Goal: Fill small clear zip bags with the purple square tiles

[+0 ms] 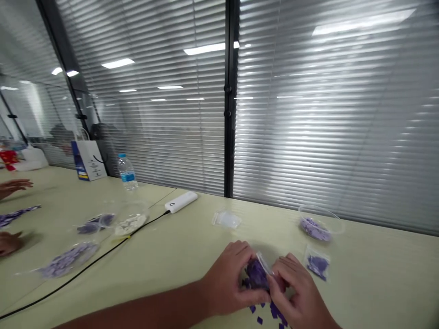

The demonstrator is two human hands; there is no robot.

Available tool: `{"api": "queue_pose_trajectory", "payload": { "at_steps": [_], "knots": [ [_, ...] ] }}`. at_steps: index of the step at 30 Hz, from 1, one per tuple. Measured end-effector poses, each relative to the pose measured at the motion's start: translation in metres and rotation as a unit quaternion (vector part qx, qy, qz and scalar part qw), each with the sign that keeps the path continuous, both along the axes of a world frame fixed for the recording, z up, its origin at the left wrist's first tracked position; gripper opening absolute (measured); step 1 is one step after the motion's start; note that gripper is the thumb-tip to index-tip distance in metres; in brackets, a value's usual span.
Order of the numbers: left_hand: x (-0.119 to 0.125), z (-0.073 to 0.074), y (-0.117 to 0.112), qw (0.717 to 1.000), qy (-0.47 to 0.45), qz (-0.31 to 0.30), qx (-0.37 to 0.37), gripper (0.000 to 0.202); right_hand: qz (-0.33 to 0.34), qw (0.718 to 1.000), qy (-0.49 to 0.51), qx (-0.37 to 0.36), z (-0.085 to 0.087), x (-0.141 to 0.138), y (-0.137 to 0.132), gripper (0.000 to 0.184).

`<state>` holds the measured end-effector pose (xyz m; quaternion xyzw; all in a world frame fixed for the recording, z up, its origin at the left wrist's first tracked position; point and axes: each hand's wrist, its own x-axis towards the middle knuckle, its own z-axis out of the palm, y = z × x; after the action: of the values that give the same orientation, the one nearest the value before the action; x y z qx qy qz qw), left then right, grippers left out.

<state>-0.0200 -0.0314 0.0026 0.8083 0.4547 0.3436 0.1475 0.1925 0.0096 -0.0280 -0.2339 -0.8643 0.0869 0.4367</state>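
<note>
Between my two hands is a small clear zip bag (256, 273) filled with dark purple square pieces. My left hand (230, 279) wraps round the bag's left side, thumb below. Pinching the edge near the zip strip is my right hand (297, 289), its fingers closed. Loose dark purple pieces (274, 311) lie on the table (373, 283) under and between the hands; part of them is hidden. Right of my right hand lies another small bag (317, 266) of purple pieces. Behind it stands a clear round tub (315, 228) with light purple pieces.
Flat clear bags (227, 219) lie ahead. A white power bank (181, 201) with a black cable (85, 267) crosses leftward past tubs of white pieces (131, 224) and lilac pieces (70, 259). A water bottle (127, 172) and paper bag (89, 160) stand behind. Another person's hands (10, 242) are far left.
</note>
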Motion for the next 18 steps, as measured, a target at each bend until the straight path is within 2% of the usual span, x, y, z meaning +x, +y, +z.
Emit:
{"api": "queue_pose_trajectory", "payload": {
  "at_steps": [3,7,14,18],
  "knots": [
    [-0.001,0.002,-0.004,1.000,-0.011,-0.018,0.002,0.041,-0.022,0.999,0.029,-0.009,-0.002,0.000,0.003,0.029],
    [-0.006,0.009,-0.010,0.999,-0.034,-0.007,0.025,0.035,-0.033,0.997,0.055,-0.043,-0.004,-0.001,0.005,0.029],
    [-0.022,0.031,-0.008,0.994,-0.016,0.110,0.017,0.033,-0.018,0.997,0.068,-0.034,-0.009,-0.010,0.012,0.032],
    [-0.042,0.026,-0.029,0.988,-0.028,0.150,0.011,0.033,-0.012,0.996,0.067,-0.059,-0.008,-0.015,0.014,0.034]
  ]
}}
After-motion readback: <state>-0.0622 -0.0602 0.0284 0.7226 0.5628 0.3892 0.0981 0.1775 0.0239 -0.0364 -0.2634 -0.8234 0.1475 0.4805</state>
